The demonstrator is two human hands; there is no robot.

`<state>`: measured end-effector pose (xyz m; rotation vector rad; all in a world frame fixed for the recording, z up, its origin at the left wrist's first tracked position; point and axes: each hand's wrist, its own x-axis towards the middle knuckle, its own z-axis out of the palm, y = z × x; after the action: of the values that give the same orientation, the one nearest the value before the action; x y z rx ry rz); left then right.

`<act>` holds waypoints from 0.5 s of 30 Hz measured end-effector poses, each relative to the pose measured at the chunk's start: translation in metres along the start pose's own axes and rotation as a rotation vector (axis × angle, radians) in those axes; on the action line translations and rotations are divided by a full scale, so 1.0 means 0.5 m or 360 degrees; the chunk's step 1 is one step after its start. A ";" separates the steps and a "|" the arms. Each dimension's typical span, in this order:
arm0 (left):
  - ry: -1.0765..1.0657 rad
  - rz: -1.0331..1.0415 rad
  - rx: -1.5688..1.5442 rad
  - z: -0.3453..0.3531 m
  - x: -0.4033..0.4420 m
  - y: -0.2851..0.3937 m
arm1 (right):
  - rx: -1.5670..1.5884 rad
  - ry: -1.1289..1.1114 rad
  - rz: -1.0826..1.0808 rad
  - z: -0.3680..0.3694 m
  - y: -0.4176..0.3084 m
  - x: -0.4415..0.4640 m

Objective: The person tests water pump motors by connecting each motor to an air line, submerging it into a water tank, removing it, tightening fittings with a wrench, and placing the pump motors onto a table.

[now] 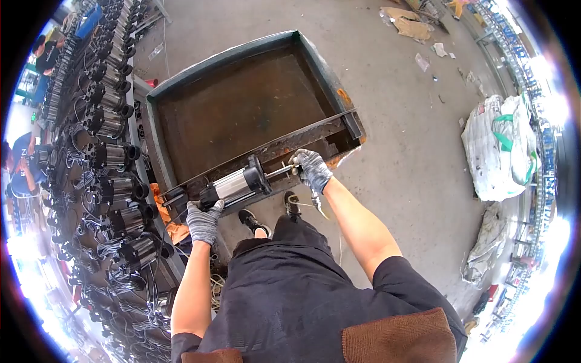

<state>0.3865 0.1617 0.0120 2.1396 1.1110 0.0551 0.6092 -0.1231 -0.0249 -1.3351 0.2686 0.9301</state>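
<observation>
An electric motor or pump body (232, 187), silver with black ends, lies across the front ledge of a rusty metal tank (158, 136). Its bare shaft (279, 172) points to the right. My left hand (204, 222), in a grey striped glove, is closed on the black left end of the motor. At the shaft's tip, my right hand (312, 169), gloved alike, is closed around a small brass-coloured fitting (295, 167); the fingers partly cover it. A thin pale hose or cord (319, 206) hangs beneath that hand.
Several similar motors (121, 189) with coiled cables stand in rows on the left. Orange cloth or paper (175, 232) lies by the tank's left corner. White sacks (501, 148) and cardboard scraps (411, 25) are on the floor to the right. Other people (25, 163) appear at far left.
</observation>
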 end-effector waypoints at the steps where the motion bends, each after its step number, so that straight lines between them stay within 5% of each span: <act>1: -0.0005 -0.0001 -0.0001 0.000 0.000 0.000 | -0.0009 -0.0004 -0.0069 -0.002 0.014 0.016; 15: -0.0018 -0.0061 0.0154 -0.015 -0.003 0.030 | -0.0150 0.0090 -0.0065 0.004 0.025 0.037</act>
<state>0.3933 0.1591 0.0270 2.2000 1.1694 -0.0288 0.6113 -0.1141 -0.0455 -1.4505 0.2425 0.8805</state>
